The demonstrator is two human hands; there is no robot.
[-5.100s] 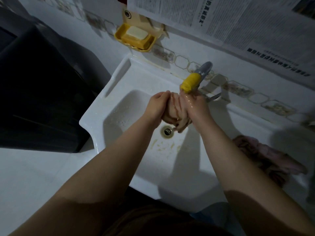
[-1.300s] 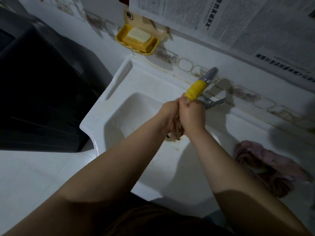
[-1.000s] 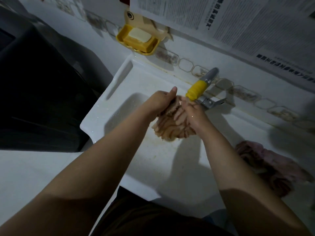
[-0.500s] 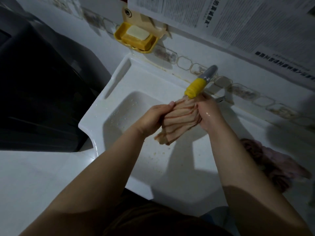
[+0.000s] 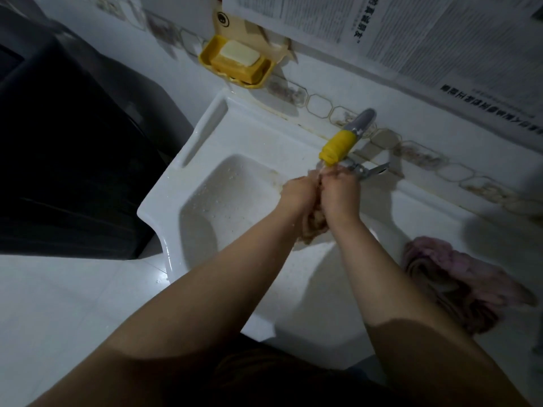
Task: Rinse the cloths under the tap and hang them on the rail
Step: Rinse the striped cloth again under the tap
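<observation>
Fingers of both hands now clench the beige cloth together under the yellow tap spout. Half a second ago it was stretched out between them; now it is bunched, hanging below the wrists.

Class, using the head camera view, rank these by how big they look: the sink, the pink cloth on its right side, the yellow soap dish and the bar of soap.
Largest to smallest:
1. sink
2. pink cloth
3. soap dish
4. soap

The dish is farther away, so its true size against the cloth is unsure.
</observation>
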